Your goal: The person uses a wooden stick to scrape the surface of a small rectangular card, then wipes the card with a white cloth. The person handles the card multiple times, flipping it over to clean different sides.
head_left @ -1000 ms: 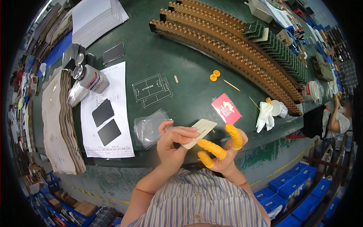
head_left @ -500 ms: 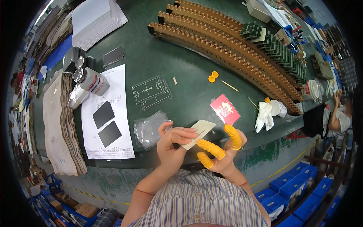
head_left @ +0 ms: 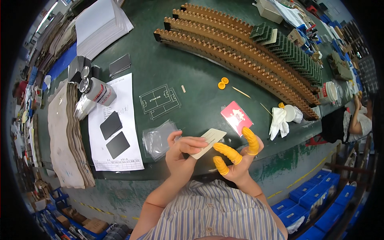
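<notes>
My left hand (head_left: pixel 182 156) grips a small cream card (head_left: pixel 209 141) with rounded corners by its lower left part, thumb underneath and fingers across the top. Beside it, my right hand (head_left: pixel 240 170) has its fingers spread, with ribbed yellow finger cots (head_left: pixel 228 153) on the thumb and two fingers. I see nothing held in it. One covered fingertip is at the lower edge of a pink card (head_left: pixel 233 115) on the green table (head_left: pixel 192 112); whether it touches cannot be told. Clear plastic sleeves (head_left: pixel 157 138) lie beyond my left hand.
Long notched wooden racks (head_left: pixel 216 47) cross the back, with upright green cards (head_left: pixel 298 58) at right. Two rolled finger cots (head_left: pixel 222 85) and thin sticks (head_left: pixel 241 92) lie nearer. Dark cards (head_left: pixel 119 148) rest on paper (head_left: pixel 128 165), beside a grey bottle (head_left: pixel 103 93). Another person (head_left: pixel 356 124) sits far right.
My right hand has moved slightly up and right, away from the cream card and closer to the pink card. My left hand keeps its grip, nearly still. The view has shifted a little.
</notes>
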Demonstrator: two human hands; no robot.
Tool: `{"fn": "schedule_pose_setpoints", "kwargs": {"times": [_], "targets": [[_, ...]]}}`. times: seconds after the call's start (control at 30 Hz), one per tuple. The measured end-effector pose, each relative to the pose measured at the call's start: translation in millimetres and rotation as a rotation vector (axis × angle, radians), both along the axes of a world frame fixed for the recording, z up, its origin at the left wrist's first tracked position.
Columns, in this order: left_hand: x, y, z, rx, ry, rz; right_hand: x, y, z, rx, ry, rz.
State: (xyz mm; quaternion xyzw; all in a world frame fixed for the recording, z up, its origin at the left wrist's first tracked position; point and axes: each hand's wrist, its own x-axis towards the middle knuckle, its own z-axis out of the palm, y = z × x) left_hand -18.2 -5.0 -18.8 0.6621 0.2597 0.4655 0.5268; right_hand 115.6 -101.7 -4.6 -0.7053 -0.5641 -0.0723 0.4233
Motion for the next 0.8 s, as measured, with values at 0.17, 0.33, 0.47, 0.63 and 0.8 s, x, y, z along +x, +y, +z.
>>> {"fn": "schedule_pose_setpoints", "kwargs": {"times": [0.17, 0.33, 0.47, 0.63, 0.8], "targets": [[0, 0, 2, -0.015, 0.017, 0.004, 1, 1, -1, -0.015, -0.015, 0.006], [0, -1, 1, -0.013, 0.009, 0.003, 1, 1, -1, -0.013, -0.001, -0.043], [1, -1, 0, 0.005, -0.008, 0.014, 0, 3, -1, 0.009, 0.005, -0.005], [2, -1, -1, 0.008, -0.007, 0.022, -8, 2, 0, -0.024, 0.003, 0.052], [3, -1, 1, -0.002, -0.001, 0.010, -12, 2, 3, -0.045, 0.006, 0.138]]}}
